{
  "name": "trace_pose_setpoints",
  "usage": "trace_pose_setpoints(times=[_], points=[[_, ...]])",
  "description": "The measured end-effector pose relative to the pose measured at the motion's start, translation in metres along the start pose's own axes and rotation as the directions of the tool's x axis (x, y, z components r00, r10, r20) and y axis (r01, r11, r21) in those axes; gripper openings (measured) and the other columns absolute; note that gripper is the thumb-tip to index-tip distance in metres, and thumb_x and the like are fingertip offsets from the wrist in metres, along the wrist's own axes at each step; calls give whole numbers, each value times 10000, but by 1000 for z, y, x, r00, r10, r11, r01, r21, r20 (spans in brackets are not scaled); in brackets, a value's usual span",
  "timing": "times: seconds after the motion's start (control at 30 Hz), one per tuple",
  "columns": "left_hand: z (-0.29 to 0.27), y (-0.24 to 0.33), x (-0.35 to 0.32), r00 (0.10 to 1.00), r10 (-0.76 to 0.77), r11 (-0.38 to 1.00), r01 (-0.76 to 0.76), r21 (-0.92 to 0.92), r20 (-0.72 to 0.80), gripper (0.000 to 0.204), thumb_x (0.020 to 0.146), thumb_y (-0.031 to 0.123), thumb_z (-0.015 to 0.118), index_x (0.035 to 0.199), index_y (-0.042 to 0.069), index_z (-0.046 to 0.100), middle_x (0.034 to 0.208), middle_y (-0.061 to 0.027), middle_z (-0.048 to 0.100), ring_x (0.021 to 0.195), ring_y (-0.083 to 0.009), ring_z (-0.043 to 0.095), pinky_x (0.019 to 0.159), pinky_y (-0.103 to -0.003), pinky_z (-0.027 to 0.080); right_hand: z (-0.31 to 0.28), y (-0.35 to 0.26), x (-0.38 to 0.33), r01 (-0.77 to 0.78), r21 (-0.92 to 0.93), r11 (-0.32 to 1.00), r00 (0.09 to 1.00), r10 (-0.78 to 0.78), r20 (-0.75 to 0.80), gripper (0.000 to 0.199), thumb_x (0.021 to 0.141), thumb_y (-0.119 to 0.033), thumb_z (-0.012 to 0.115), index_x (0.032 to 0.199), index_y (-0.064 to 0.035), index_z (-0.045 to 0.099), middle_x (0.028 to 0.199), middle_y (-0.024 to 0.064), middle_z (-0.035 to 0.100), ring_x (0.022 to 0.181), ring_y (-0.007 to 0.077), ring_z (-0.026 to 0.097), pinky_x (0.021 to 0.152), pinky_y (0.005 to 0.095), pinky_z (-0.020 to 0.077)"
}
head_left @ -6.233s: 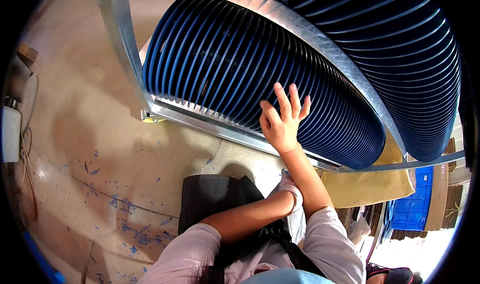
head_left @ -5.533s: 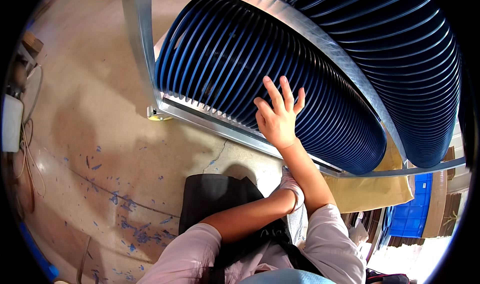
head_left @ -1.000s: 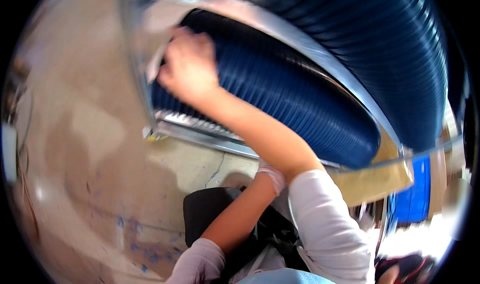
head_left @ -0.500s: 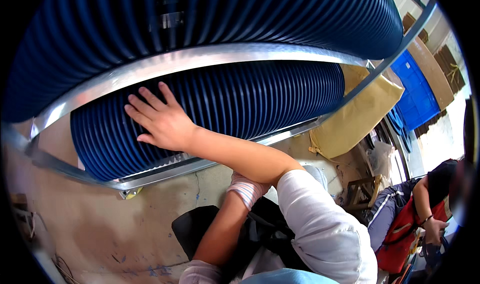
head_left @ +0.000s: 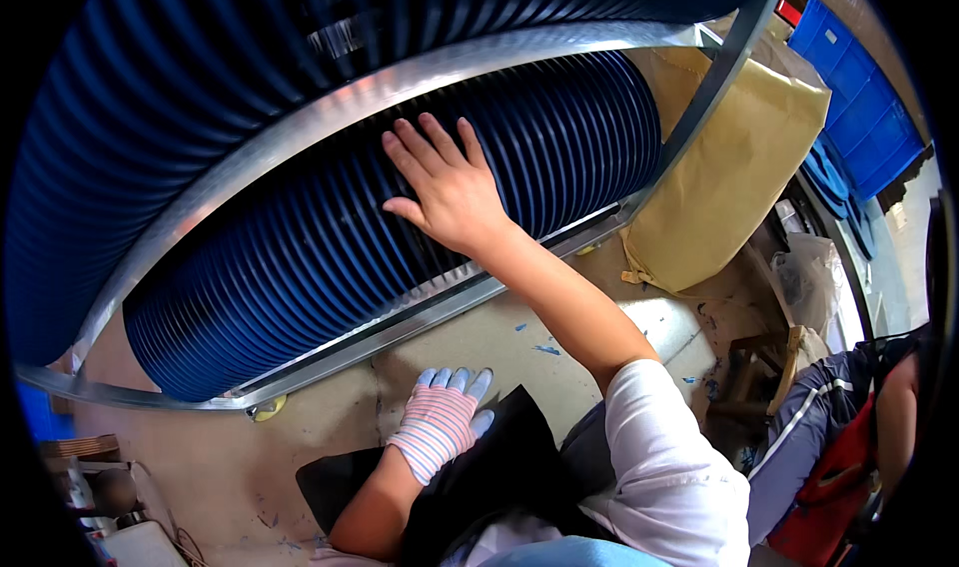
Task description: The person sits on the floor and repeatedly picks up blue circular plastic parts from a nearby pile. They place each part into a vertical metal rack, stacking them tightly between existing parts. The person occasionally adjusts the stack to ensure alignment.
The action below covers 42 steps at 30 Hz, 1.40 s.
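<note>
My bare right hand (head_left: 445, 189) lies flat on the lower row of dark blue ribbed rounds (head_left: 290, 267), its fingers spread across the edges; nothing is gripped. The row looks like many discs or rings packed side by side, lying in a metal rack (head_left: 400, 335). Above it runs a second, larger-looking blue ribbed row (head_left: 130, 157), behind a silver rail (head_left: 270, 117). Over my lap, apart from the rack, is my left hand (head_left: 440, 417) in a striped pink, white and blue glove. Its fingers are apart and hold nothing.
At the rack's right end stands a yellowish wrapped bundle (head_left: 729, 167). Beyond it are a blue plastic crate (head_left: 854, 87) and loose blue rings (head_left: 834, 182). A person in grey trousers (head_left: 809, 427) sits at the right. A wooden stool (head_left: 759, 367) is near them.
My right hand has shifted to the right along the lower row. My left hand has come out from beneath the right arm, its gloved fingers now visible. The view has tilted.
</note>
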<state>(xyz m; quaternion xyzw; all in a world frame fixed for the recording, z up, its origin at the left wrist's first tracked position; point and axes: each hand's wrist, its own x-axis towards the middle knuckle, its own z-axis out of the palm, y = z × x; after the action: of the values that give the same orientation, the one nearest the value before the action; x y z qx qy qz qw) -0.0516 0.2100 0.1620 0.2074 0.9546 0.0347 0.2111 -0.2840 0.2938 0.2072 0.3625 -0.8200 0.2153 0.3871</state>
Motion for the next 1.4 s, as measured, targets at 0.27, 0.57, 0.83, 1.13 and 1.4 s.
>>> trace_pose_setpoints(times=[0.27, 0.57, 0.83, 1.13, 1.4], points=[[27, 14, 42, 993, 108, 994, -110, 30, 54, 575, 944, 392, 512, 1415, 68, 449, 1308, -195, 569, 1233, -370, 516, 1114, -466, 322, -22, 77, -20, -114, 4, 993, 989, 114, -93, 606, 906, -510, 545, 1382, -137, 522, 1425, 86, 505, 1351, 309, 420, 1130, 554, 256], [-39, 6, 75, 897, 287, 957, -252, 143, -338, 392, 827, 193, 613, 1193, 52, 633, 1186, -188, 622, 1132, -365, 566, 1044, -483, 407, -46, 128, -54, -62, 12, 998, 996, 63, -62, 565, 903, -488, 569, 1395, -214, 518, 1456, 51, 479, 1383, 276, 386, 1166, 494, 230], [-117, -37, 90, 603, 171, 935, 149, 321, -779, 544, 759, 182, 660, 1279, 50, 572, 1358, -225, 509, 1289, -427, 439, 1103, -540, 314, -54, 155, -60, -133, -16, 991, 955, 124, -271, 437, 834, -312, 680, 1233, -141, 623, 1306, 70, 579, 1280, 274, 483, 1100, 482, 323], [-105, -65, 117, 570, 73, 847, 398, 352, -818, 640, 921, 481, 453, 1406, 64, 472, 1447, -249, 425, 1356, -444, 358, 1143, -562, 208, -47, 173, -60, -241, -117, 963, 915, 186, -359, 385, 877, -299, 641, 1217, -117, 646, 1278, 64, 616, 1243, 266, 519, 1068, 449, 340], [-105, -67, 120, 530, 118, 844, 392, 366, -840, 612, 935, 490, 440, 1391, 85, 494, 1394, -243, 478, 1291, -440, 430, 1110, -559, 267, -38, 179, -55, -295, -144, 945, 916, 237, -322, 461, 933, -382, 560, 1309, -117, 592, 1326, 73, 590, 1280, 263, 491, 1082, 461, 310]])
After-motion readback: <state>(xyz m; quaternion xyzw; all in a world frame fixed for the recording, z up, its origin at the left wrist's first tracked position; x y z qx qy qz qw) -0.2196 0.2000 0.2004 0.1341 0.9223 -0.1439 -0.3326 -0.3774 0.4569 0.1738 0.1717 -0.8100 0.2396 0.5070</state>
